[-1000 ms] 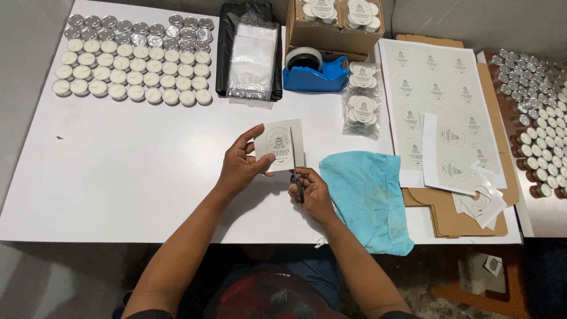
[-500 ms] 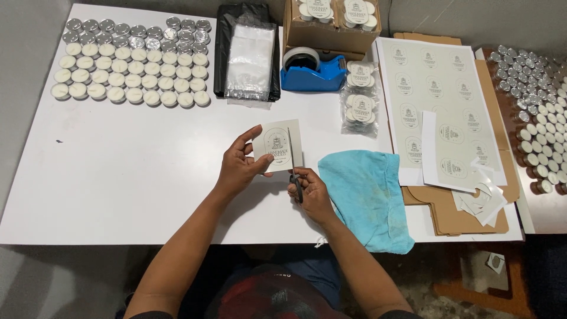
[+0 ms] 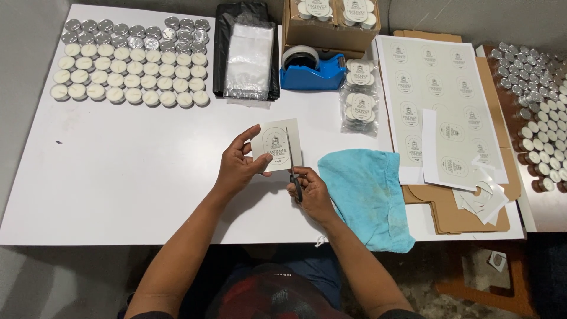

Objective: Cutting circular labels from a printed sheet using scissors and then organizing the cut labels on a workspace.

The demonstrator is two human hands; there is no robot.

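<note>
- Blue cloth (image 3: 367,195) lies crumpled on the white table (image 3: 118,177) near its front edge, just right of the person's right forearm.
- Right hand (image 3: 308,190) is closed around the handles of a pair of scissors (image 3: 292,168); the blades point away from the person and run up the right side of a paper label.
- Left hand (image 3: 239,164) pinches the paper label (image 3: 276,145) by its left edge, thumb on top and fingers curled behind, holding it just above the table at the middle.
- Right of the cloth, flattened brown cardboard (image 3: 455,215) carries cut paper scraps (image 3: 481,198) and a large sheet of printed labels (image 3: 437,100).
- Two clear packets of candles (image 3: 359,94) lie beyond the cloth, near the sheet.
- Behind the packets sits a blue tape dispenser (image 3: 313,70), and beyond that a cardboard box (image 3: 331,26) holding more packed candles.
- Left of the dispenser, a stack of clear bags (image 3: 250,59) rests on black plastic.
- At the far left corner, rows of small white candles (image 3: 130,71) stand in a grid, with empty metal cups in the back rows.
- More small candles (image 3: 540,112) crowd a second surface at the far right.
</note>
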